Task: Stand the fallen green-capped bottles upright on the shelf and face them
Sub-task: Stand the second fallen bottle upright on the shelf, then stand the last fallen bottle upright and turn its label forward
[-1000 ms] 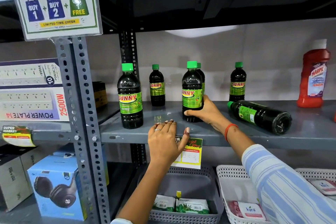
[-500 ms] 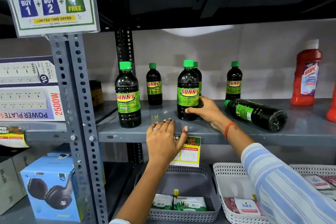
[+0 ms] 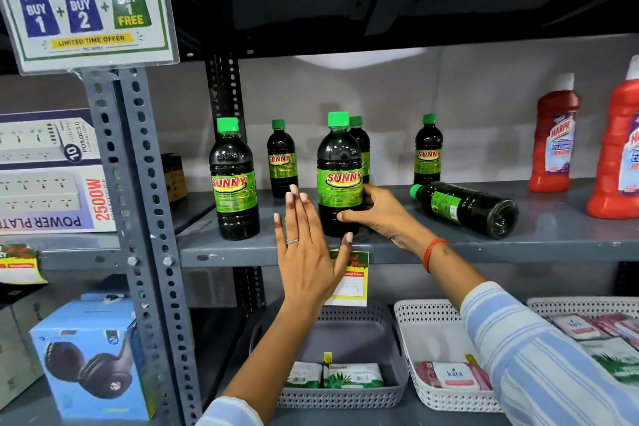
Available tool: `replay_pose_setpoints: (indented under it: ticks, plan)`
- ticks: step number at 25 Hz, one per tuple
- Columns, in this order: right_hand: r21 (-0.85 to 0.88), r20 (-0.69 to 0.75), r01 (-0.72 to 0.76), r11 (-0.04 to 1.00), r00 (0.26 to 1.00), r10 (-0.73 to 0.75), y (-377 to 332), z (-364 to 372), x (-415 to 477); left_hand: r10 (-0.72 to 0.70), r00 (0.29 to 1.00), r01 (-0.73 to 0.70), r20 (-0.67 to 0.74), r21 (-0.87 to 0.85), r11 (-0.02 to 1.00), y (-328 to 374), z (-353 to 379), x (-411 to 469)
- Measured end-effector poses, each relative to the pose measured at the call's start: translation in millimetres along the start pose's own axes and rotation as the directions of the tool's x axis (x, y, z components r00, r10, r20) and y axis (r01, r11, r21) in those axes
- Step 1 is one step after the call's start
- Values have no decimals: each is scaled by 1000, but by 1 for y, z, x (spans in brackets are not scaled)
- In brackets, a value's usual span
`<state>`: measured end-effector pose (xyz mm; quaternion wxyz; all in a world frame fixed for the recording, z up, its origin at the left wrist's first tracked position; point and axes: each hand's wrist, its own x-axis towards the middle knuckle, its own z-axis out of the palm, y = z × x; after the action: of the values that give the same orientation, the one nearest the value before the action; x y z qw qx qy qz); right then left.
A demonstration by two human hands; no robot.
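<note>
The bottles [image 3: 340,176] are near-black with bright green caps and green labels lettered in red on yellow; the fallen one [image 3: 466,209] matches. The shelf [image 3: 518,245] is grey. Two cleaners [image 3: 553,135] are red with white tops. The sleeve [image 3: 539,360] is striped pale blue and white, the wrist thread [image 3: 432,252] orange, the left basket [image 3: 340,391] grey, the right basket [image 3: 432,356] white, the box [image 3: 93,360] blue

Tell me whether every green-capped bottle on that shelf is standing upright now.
No: one bottle lies on its side on the shelf, right of the right hand.
</note>
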<state>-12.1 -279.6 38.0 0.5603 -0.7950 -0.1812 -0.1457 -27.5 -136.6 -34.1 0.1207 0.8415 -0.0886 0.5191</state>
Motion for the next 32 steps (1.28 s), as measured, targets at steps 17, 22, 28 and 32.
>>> replay_pose_setpoints:
  ticks: [17,22,28,32]
  plan:
    - [-863,-321,-358,358,934,158,-14,-132,-19,233,962,-230,140,-38,973,102,17,4]
    - [-825,-309,-339,453,941,141,0,-138,-24,158,970,-162,182,4,987,116,13,14]
    - [-310,-433,-76,948,899,-70,33,-133,-22,191,973,-196,133,32,980,117,10,12]
    - [57,-340,-52,997,938,69,43,-140,-19,185,978,-188,95,24,982,116,16,11]
